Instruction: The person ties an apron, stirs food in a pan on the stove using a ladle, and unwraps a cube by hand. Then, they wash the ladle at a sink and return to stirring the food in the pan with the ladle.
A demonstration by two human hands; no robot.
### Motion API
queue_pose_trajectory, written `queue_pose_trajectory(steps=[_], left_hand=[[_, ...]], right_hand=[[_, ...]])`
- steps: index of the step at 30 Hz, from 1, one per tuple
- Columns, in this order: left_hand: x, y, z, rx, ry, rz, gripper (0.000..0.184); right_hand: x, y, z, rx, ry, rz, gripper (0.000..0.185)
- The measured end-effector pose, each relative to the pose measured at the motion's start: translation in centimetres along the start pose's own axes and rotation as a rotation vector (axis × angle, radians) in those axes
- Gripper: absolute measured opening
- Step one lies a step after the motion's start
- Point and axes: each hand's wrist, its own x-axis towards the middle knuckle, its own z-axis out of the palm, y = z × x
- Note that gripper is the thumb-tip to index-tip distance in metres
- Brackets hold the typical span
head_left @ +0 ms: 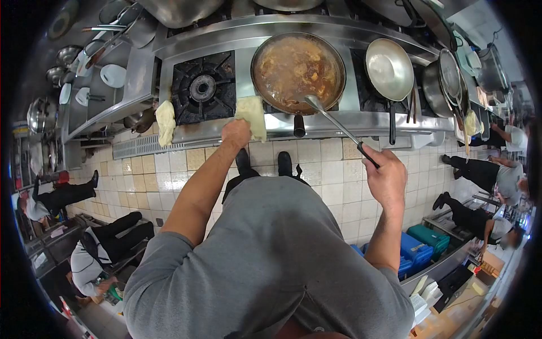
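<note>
A wide pan (282, 68) of brown stew with lighter chunks sits on the stove, its short dark handle toward me. My right hand (385, 174) is closed round the black handle of a long metal ladle (337, 120), whose head rests in the stew at the pan's near right. Left of the pan, my left hand (236, 133) is closed at the stove's front edge, against the lower end of a folded yellowish cloth (252, 116); its fingers seem to pinch the cloth's edge.
A bare burner (202, 87) is on the left, with another cloth (165, 123) at the stove's edge. An empty frying pan (389, 69) stands on the right burner, its handle jutting toward me. Several people are at both sides; blue crates (416, 251) stand at the lower right.
</note>
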Motion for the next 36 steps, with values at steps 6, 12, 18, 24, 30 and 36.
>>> queue_pose_trajectory(steps=[6,12,18,24,30,36], left_hand=[[0.5,-0.2,0.6,-0.004,-0.017,-0.015,0.026],[0.7,-0.3,0.9,0.021,-0.001,-0.006,0.026],[0.8,-0.6,1.2,0.031,0.023,0.006,0.026],[0.3,-0.3,0.5,0.003,0.002,-0.006,0.027],[0.6,-0.4,0.9,-0.001,0.022,0.006,0.027],[0.0,-0.3,0.5,-0.055,0.011,-0.031,0.026]], right_hand=[[-0.7,1.1,-0.9,-0.067,0.003,-0.044,0.033],[0.2,1.2,2.7,-0.058,0.02,-0.074,0.032],[0.5,1.6,2.0,-0.004,0.043,-0.065,0.031],[1.6,-0.1,1.2,0.05,0.113,-0.075,0.031],[1.1,0.0,2.0,-0.011,0.059,-0.096,0.033],[-0.3,1.2,0.1,-0.022,0.035,-0.067,0.033]])
